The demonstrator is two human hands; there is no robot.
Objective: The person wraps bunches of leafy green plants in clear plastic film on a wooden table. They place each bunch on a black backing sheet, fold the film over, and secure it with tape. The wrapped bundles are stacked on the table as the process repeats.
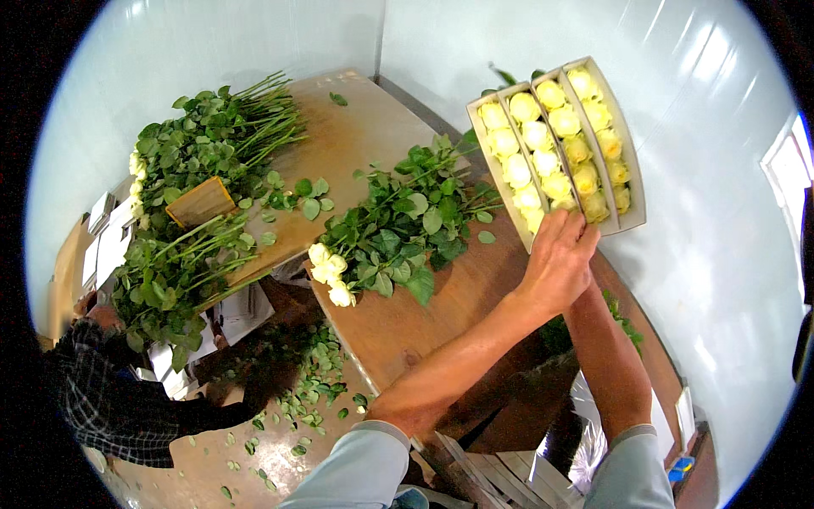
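Note:
Several rows of yellow roses [545, 162] stand between the dividers of a cardboard wrap [629, 159]. My left hand [556, 264] has its bent fingers on the wrap's near edge, beside the lowest blooms. Crossed close behind it is my right hand [586, 286], largely hidden, so its grip does not show. Left of the wrap, cream-white roses [329, 270] with leafy green stems [407, 213] lie across the brown tabletop [381, 337]. The stems under the yellow blooms are mostly hidden.
Leafy rose stems [191, 146] are heaped on the other table [337, 127], beside an orange-edged board [200, 202]. A co-worker in a checked shirt [114, 401] is at lower left. Fallen leaves [311, 388] litter the floor. A pale wall stands behind.

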